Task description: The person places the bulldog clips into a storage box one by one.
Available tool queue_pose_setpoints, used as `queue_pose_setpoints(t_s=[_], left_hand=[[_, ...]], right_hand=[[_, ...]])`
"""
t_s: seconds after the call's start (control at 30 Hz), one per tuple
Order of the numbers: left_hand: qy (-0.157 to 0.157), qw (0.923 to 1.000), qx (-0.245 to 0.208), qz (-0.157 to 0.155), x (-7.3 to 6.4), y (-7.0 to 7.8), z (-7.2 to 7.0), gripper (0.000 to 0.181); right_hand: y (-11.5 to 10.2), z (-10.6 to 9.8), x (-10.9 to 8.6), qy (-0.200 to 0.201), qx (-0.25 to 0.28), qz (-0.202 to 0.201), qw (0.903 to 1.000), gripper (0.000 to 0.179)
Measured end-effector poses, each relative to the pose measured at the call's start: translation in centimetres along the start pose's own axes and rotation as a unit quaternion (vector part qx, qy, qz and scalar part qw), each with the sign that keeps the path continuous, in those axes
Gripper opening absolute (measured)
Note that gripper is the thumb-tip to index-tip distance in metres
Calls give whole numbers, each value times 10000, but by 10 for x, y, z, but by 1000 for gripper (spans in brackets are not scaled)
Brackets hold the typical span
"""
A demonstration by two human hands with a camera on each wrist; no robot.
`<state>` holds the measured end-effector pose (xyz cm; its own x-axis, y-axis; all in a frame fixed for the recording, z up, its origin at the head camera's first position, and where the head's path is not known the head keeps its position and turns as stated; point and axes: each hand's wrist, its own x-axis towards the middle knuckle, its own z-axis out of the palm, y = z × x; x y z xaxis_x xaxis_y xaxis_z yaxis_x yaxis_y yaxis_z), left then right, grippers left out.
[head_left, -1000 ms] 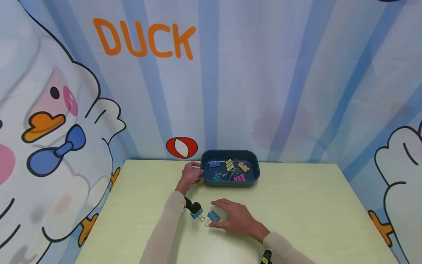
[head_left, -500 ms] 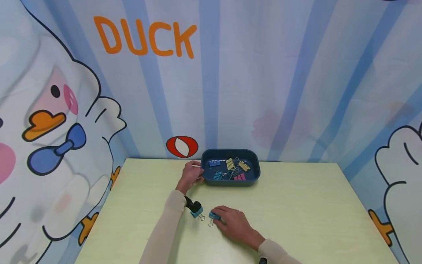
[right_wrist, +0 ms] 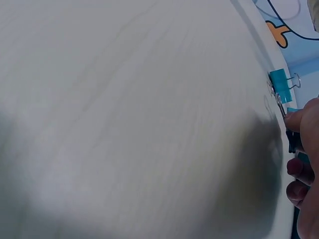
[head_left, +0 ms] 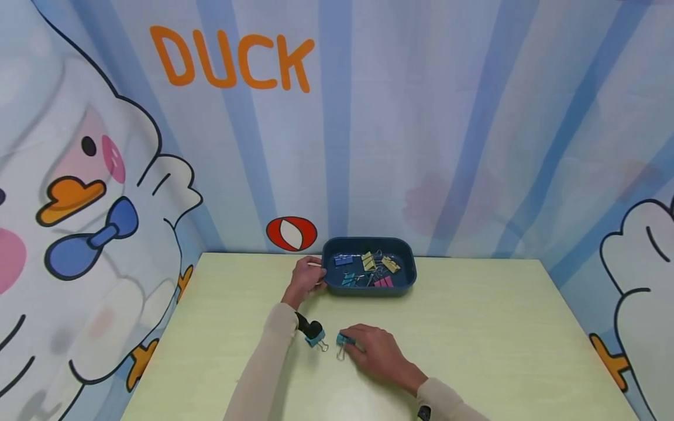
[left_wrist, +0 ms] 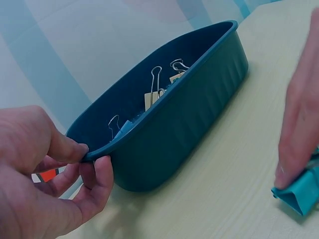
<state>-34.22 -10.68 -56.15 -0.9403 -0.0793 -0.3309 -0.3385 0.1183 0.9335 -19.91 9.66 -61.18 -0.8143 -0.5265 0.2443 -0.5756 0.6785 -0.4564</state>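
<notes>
At the left end of a dark blue plastic bin (head_left: 368, 292), my left hand (head_left: 304, 278) pinches the rim. The left wrist view shows the thumb (left_wrist: 72, 149) over the bin's rim and curled fingers below. My right hand (head_left: 379, 354) grips a teal binder clip (head_left: 344, 338) between thumb and fingers, low over the table, its wire handle pointing towards me. A second teal binder clip (head_left: 316, 339) lies just left of it, beside the left wrist's black strap; the right wrist view also catches this clip (right_wrist: 280, 84). Part of the gripped clip is hidden by my fingers.
Inside the bin lie several binder clips: a blue clip (head_left: 344, 260), yellow clips (head_left: 368, 262), a pink clip (head_left: 384, 282) and a teal clip (head_left: 349, 280). The pale table (head_left: 474, 327) ends at a duck-printed curtain (head_left: 389, 128) behind the bin.
My right hand has closed its thumb and fingers on the teal clip, which has turned and shifted slightly right. The left hand and the bin have stayed in place.
</notes>
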Motion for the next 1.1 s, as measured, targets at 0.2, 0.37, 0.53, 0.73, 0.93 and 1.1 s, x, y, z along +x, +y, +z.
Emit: queue_pose_setpoints(t_s=[0.2,0.37,0.53,0.73,0.93,1.1], left_hand=[[32,10000,24,13,-2,2,-1,32],[18,10000,46,-24,-2,2,0,35],[12,10000,49,-62,-1,2,0,36],[36,9999,102,-55,-3,4,-1,35],[59,9998,167,-89,-1,1,2,32],[8,9999,151,-17,-2,1,1,34]], right_hand=[[4,-16,11,221,-83,-35,9997,31],[13,-38,25,556,-260,-103,9981,32],[24,-63,40,909,-523,-319,9940,32],[33,-90,56,1043,-812,-373,9905,32],[42,-115,72,1131,-869,-80,9897,31],[53,-130,82,1159,-729,232,9903,32]])
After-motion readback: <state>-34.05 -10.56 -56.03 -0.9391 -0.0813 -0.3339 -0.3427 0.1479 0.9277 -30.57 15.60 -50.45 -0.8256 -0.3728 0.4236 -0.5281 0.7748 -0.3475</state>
